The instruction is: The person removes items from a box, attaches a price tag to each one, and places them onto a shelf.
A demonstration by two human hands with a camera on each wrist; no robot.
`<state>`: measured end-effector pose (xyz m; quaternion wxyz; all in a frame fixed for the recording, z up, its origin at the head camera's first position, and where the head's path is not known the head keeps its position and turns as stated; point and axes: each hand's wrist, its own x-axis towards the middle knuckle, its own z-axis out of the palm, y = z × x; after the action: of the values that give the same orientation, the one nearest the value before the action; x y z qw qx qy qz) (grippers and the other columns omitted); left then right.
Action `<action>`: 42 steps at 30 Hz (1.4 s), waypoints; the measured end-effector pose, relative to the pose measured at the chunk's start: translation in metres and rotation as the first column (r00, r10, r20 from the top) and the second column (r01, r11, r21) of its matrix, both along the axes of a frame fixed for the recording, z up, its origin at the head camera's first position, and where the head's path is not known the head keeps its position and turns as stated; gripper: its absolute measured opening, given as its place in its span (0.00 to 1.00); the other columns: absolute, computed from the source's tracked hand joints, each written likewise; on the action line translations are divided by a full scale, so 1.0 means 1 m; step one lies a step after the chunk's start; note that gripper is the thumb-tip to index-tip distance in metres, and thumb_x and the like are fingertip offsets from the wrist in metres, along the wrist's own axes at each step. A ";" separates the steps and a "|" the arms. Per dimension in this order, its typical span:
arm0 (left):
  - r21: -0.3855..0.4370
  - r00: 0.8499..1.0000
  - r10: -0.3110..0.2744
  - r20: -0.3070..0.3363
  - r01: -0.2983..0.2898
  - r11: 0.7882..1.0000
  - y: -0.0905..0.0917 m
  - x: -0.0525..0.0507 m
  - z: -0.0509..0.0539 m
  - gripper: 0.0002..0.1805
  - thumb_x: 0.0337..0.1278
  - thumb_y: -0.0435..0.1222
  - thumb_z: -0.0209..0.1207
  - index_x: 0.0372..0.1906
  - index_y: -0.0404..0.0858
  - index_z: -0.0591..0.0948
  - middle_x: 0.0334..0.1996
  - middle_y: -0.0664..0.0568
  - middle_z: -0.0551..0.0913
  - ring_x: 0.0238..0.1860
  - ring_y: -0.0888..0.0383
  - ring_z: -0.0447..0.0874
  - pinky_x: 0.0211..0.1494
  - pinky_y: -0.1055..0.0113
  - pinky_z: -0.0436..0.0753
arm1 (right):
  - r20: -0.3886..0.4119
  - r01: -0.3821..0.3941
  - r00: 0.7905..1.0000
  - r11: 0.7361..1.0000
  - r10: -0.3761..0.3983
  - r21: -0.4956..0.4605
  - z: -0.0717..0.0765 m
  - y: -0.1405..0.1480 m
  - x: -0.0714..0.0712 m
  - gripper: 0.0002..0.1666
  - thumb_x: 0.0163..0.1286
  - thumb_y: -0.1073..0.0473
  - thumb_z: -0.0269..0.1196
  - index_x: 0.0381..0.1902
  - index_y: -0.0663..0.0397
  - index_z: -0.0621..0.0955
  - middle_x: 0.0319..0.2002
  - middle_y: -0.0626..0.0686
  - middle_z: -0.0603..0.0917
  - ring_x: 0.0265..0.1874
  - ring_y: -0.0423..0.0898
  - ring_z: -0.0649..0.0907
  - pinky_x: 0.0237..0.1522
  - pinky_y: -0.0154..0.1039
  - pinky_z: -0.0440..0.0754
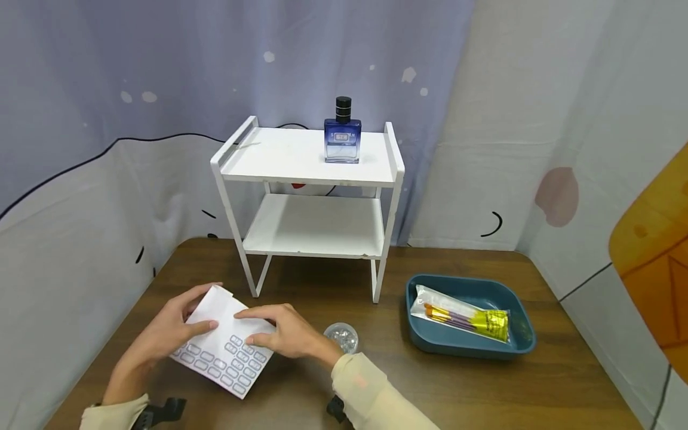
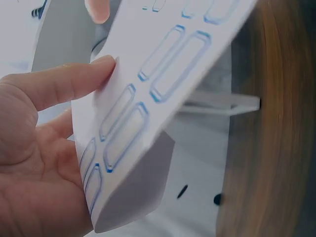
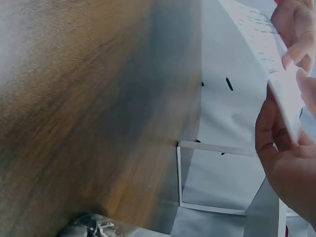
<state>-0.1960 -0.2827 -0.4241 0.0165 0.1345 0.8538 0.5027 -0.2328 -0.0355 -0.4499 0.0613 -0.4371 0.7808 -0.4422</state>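
A white sheet (image 1: 226, 340) printed with rows of blue-outlined rounded rectangles is held up over the table's left part. My left hand (image 1: 163, 331) grips its left edge, thumb across the front and fingers behind. My right hand (image 1: 287, 331) holds the right edge, with thumb and index finger on the front. The left wrist view shows the sheet (image 2: 133, 98) bent, a plain flap behind its printed face, with my left hand (image 2: 44, 148) around one edge. From the right wrist, the sheet (image 3: 261, 39) appears nearly edge-on above my right hand (image 3: 291, 168).
A clear round container (image 1: 341, 337) stands by my right forearm. Behind is a white two-tier rack (image 1: 314, 224) with a blue bottle (image 1: 342, 140) on top. To the right, a teal tray (image 1: 457, 348) holds a packet of brushes (image 1: 462, 313). Curtains hang behind the table.
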 end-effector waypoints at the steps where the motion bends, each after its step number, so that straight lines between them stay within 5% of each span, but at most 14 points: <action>1: 0.000 1.000 -0.007 -0.002 0.007 1.000 0.003 -0.001 0.000 0.39 0.56 0.25 0.65 0.72 0.28 0.62 0.41 0.31 0.84 0.27 0.60 0.85 0.26 0.61 0.85 | 0.023 -0.008 1.000 1.000 0.008 -0.011 0.001 0.001 -0.001 0.26 0.64 0.64 0.69 0.61 0.54 0.81 0.55 0.54 0.86 0.44 0.31 0.80 0.51 0.22 0.76; 6: 0.005 0.998 -0.059 -0.018 0.059 0.998 0.016 -0.006 0.001 0.40 0.56 0.24 0.65 0.73 0.28 0.61 0.42 0.32 0.84 0.29 0.62 0.84 0.27 0.62 0.84 | 0.081 0.021 0.996 1.000 -0.021 -0.001 0.000 0.004 0.000 0.24 0.62 0.66 0.70 0.57 0.53 0.84 0.49 0.55 0.88 0.35 0.27 0.78 0.41 0.21 0.78; 11: -0.043 0.992 -0.056 -0.117 0.052 0.998 0.017 -0.006 -0.001 0.43 0.56 0.25 0.66 0.75 0.31 0.57 0.41 0.34 0.84 0.30 0.66 0.82 0.28 0.65 0.82 | 0.139 0.090 0.987 0.996 -0.085 -0.027 0.000 0.013 0.000 0.22 0.61 0.68 0.70 0.55 0.53 0.86 0.46 0.56 0.89 0.33 0.28 0.78 0.40 0.22 0.78; 16: -0.015 0.980 0.095 -0.174 -0.099 0.995 0.014 -0.003 -0.002 0.53 0.57 0.28 0.67 0.80 0.39 0.46 0.53 0.30 0.79 0.43 0.78 0.77 0.39 0.75 0.81 | 0.162 0.193 0.971 0.976 -0.176 -0.099 0.003 0.020 -0.004 0.21 0.61 0.70 0.69 0.53 0.55 0.86 0.48 0.58 0.88 0.35 0.33 0.80 0.40 0.25 0.79; 20: 0.041 0.967 0.235 -0.102 -0.232 0.972 0.014 0.000 -0.002 0.60 0.61 0.34 0.66 0.80 0.53 0.33 0.65 0.31 0.69 0.50 0.83 0.68 0.45 0.83 0.76 | 0.191 0.273 0.953 0.940 -0.235 -0.205 0.003 0.021 -0.008 0.21 0.60 0.72 0.68 0.52 0.59 0.86 0.49 0.60 0.88 0.36 0.40 0.83 0.37 0.26 0.80; 23: 0.075 0.959 0.280 -0.055 -0.275 0.958 0.016 0.003 -0.003 0.60 0.63 0.37 0.65 0.79 0.59 0.28 0.68 0.32 0.64 0.51 0.83 0.68 0.45 0.84 0.74 | 0.220 0.316 0.940 0.909 -0.261 -0.272 0.005 0.023 -0.011 0.21 0.60 0.73 0.67 0.53 0.61 0.85 0.49 0.62 0.87 0.35 0.42 0.84 0.35 0.27 0.81; 29: 0.229 0.984 0.167 -0.057 -0.150 0.962 0.032 0.008 -0.008 0.52 0.65 0.31 0.61 0.81 0.55 0.40 0.67 0.32 0.64 0.51 0.77 0.78 0.48 0.80 0.78 | 0.287 0.322 0.930 0.882 -0.229 -0.343 0.011 0.029 -0.013 0.22 0.62 0.74 0.66 0.56 0.65 0.83 0.46 0.68 0.86 0.30 0.39 0.84 0.30 0.28 0.83; 34: 0.349 0.991 0.068 -0.115 -0.024 0.937 0.055 0.006 -0.013 0.39 0.61 0.24 0.61 0.76 0.33 0.60 0.59 0.45 0.73 0.50 0.71 0.81 0.45 0.74 0.84 | 0.307 0.290 0.935 0.884 -0.179 -0.368 0.011 0.031 -0.013 0.23 0.63 0.74 0.65 0.57 0.68 0.81 0.45 0.71 0.86 0.30 0.40 0.84 0.30 0.30 0.84; 38: 0.380 0.990 0.044 -0.133 0.010 0.925 0.069 0.004 -0.015 0.30 0.59 0.22 0.61 0.68 0.24 0.69 0.50 0.56 0.79 0.44 0.67 0.84 0.41 0.71 0.86 | 0.318 0.280 0.934 0.887 -0.163 -0.368 0.011 0.030 -0.012 0.23 0.63 0.72 0.66 0.57 0.68 0.81 0.46 0.71 0.85 0.31 0.40 0.85 0.32 0.30 0.85; 42: 0.365 0.989 0.050 -0.139 0.004 0.931 0.077 0.002 -0.015 0.27 0.58 0.20 0.61 0.64 0.22 0.72 0.46 0.56 0.80 0.41 0.65 0.85 0.39 0.69 0.87 | 0.309 0.298 0.932 0.882 -0.188 -0.364 0.010 0.031 -0.011 0.22 0.62 0.72 0.68 0.56 0.67 0.82 0.46 0.70 0.86 0.31 0.39 0.85 0.32 0.30 0.84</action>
<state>-0.1935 -0.2056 -0.4394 -0.0771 0.1613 0.7461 0.6413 -0.2439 -0.0042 -0.4402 0.0167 -0.2749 0.7061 -0.6524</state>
